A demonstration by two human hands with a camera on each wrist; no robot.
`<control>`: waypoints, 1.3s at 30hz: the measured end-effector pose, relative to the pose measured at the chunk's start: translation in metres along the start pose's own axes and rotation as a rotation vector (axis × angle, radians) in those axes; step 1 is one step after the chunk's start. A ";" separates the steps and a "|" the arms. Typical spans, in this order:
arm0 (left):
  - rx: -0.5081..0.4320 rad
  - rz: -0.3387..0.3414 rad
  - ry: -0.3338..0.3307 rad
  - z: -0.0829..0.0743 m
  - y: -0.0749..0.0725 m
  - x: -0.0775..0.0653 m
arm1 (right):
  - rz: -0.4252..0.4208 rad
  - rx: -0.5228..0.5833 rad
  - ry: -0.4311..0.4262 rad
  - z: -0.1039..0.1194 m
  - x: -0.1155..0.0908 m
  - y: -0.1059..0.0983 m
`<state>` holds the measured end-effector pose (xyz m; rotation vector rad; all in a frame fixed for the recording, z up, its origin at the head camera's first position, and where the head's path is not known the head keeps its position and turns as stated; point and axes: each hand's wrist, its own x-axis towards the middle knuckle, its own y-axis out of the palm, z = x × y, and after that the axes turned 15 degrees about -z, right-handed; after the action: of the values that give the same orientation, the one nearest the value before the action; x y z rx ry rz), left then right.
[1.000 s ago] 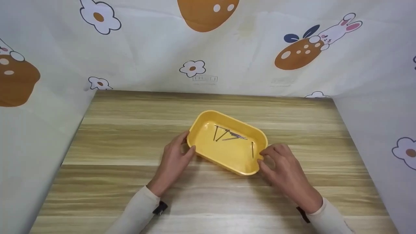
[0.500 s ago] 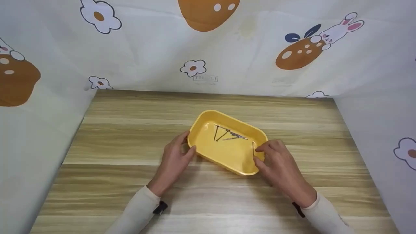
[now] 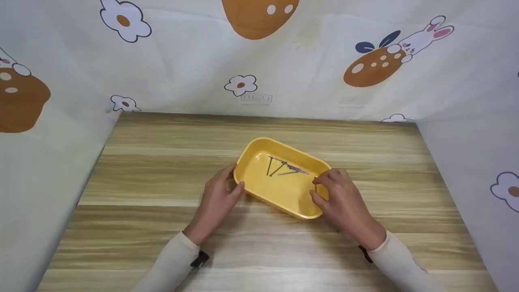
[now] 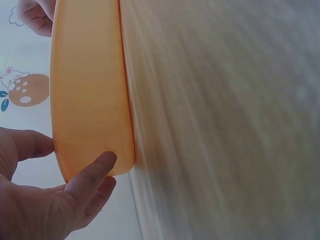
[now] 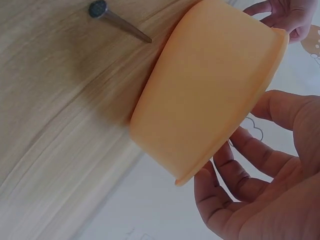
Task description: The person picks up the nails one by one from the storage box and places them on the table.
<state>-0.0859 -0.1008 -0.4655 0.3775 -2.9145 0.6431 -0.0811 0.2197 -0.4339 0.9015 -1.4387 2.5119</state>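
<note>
Head view: left hand grips yellow tray by its left end, on wooden table; right hand has thumb and fingers parted over one nail, contact unclear; more nails inside; right wrist view: loose nail outside.

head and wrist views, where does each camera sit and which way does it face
Head: worn on the head, looking forward and down at the yellow tray; left hand and right hand show.
Left wrist: on that wrist, facing the tray's side; left hand near, right hand at upper left.
Right wrist: on that wrist, facing the tray's side and a nail; right hand near, left hand beyond.
Wrist views share the tray and both hands.
</note>
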 end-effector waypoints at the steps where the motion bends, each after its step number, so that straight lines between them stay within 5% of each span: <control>1: 0.000 0.000 0.000 0.000 0.000 0.000 | 0.000 0.001 -0.006 0.000 0.000 0.001; 39: -0.011 0.003 0.021 0.002 0.000 0.000 | 0.034 -0.045 -0.106 -0.004 0.011 0.030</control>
<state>-0.0856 -0.1016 -0.4673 0.3631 -2.8982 0.6277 -0.1026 0.2040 -0.4524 1.0248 -1.5470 2.4797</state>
